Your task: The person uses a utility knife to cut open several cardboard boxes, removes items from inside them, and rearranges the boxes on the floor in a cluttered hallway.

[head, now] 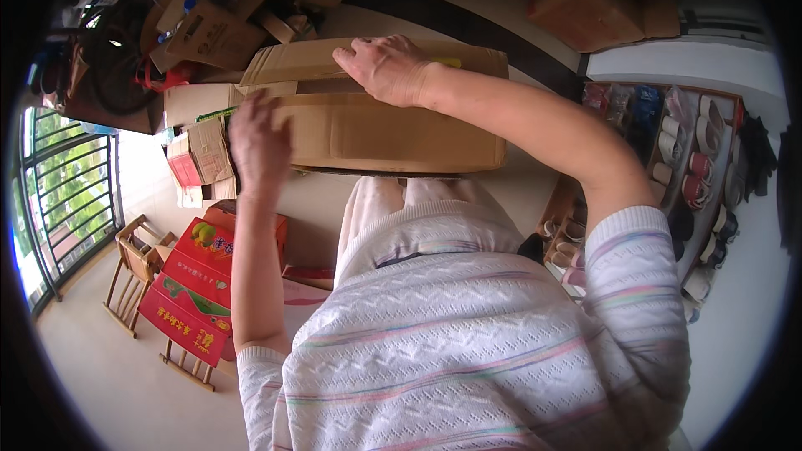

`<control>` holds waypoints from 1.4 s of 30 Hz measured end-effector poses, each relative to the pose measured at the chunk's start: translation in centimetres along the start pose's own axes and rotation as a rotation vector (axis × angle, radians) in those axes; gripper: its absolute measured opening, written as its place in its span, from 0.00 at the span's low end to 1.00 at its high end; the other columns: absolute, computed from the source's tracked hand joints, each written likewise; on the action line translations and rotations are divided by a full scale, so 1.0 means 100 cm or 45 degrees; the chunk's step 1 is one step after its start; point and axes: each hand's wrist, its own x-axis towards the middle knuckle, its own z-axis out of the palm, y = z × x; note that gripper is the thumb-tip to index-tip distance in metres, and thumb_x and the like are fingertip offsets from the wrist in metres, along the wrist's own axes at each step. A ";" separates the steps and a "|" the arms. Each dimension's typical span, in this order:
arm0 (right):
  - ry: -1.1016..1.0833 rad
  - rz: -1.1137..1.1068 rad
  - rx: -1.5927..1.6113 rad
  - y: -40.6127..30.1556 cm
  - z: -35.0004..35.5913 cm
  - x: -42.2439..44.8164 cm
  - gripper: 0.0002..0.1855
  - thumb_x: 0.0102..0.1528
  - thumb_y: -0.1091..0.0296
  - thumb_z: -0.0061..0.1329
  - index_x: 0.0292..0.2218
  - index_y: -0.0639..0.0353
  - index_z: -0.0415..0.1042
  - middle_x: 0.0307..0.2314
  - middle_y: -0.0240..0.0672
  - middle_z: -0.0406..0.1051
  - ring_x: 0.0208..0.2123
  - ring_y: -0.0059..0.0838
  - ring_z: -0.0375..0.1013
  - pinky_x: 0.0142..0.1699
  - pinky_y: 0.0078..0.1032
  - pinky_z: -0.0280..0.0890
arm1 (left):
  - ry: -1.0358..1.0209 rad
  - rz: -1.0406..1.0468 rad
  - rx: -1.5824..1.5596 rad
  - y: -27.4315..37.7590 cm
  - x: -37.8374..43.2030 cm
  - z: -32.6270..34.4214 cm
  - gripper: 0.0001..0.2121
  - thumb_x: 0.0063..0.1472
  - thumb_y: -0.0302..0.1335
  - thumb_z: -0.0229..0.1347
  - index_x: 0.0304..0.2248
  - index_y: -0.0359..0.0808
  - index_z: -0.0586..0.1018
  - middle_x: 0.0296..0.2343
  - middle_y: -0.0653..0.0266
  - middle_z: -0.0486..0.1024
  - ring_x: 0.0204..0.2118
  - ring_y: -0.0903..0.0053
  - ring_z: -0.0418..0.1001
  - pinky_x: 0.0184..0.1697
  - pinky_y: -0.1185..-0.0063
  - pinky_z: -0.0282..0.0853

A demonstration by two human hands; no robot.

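Note:
Before me is a long brown cardboard box (395, 134) with its top flaps not fully together; a dark gap runs between them. My right hand (388, 69) reaches across it, fingers bent over the far flap (291, 61), and seems to hold it. A strip of yellow shows on that flap beside my wrist. At the box's left end is my left hand (260, 147), blurred, with its fingers apart and nothing seen in it. Whether its fingertips touch the box cannot be told. The inside of the box is mostly hidden.
Smaller cardboard boxes (210, 153) stand left of the box. A red printed carton (194, 300) lies near a wooden chair (135, 257), by a barred window (69, 181). Piled cardboard (216, 34) lies at far left. Shoe racks (714, 200) line the right; a large carton (589, 9) stands beyond.

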 end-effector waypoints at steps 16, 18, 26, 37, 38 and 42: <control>0.024 0.834 1.286 0.064 -0.049 -0.098 0.16 0.57 0.53 0.38 0.31 0.59 0.61 0.17 0.29 0.64 0.11 0.13 0.60 0.16 0.12 0.57 | -0.120 0.044 -0.581 0.035 -0.014 0.020 0.05 0.53 0.29 0.54 0.27 0.36 0.78 0.21 0.55 0.73 0.25 0.65 0.73 0.29 0.77 0.67; -0.100 0.988 1.409 0.071 -0.044 -0.139 0.20 0.57 0.49 0.35 0.28 0.60 0.60 0.14 0.30 0.62 0.09 0.17 0.62 0.13 0.17 0.57 | -0.053 0.027 -0.658 0.032 -0.020 0.015 0.06 0.53 0.29 0.54 0.25 0.35 0.77 0.20 0.55 0.72 0.23 0.64 0.71 0.27 0.77 0.66; -0.355 1.031 1.540 0.049 -0.027 -0.147 0.20 0.57 0.49 0.36 0.28 0.60 0.62 0.14 0.29 0.61 0.10 0.16 0.62 0.15 0.13 0.58 | -0.126 -0.162 -0.797 0.030 -0.042 0.000 0.07 0.53 0.25 0.53 0.21 0.31 0.72 0.15 0.57 0.66 0.16 0.74 0.62 0.25 0.82 0.61; -0.420 0.874 1.708 0.042 -0.038 -0.142 0.21 0.57 0.48 0.37 0.26 0.59 0.61 0.13 0.29 0.62 0.10 0.16 0.62 0.15 0.12 0.58 | -0.119 -0.183 -0.834 0.030 -0.053 -0.004 0.11 0.54 0.26 0.53 0.17 0.30 0.70 0.12 0.57 0.61 0.14 0.75 0.57 0.21 0.80 0.57; -0.422 0.873 1.706 0.040 -0.039 -0.141 0.21 0.57 0.48 0.37 0.26 0.59 0.61 0.13 0.29 0.62 0.10 0.16 0.62 0.15 0.12 0.58 | -0.128 -0.180 -0.811 0.030 -0.053 -0.005 0.11 0.54 0.26 0.53 0.17 0.30 0.70 0.11 0.57 0.61 0.14 0.75 0.57 0.20 0.80 0.57; -0.499 0.812 1.559 0.035 -0.044 -0.137 0.21 0.57 0.48 0.36 0.24 0.58 0.61 0.13 0.28 0.61 0.11 0.15 0.62 0.15 0.12 0.57 | -0.141 -0.186 -0.805 0.030 -0.053 -0.007 0.11 0.54 0.27 0.54 0.17 0.30 0.70 0.11 0.56 0.60 0.14 0.73 0.56 0.20 0.79 0.57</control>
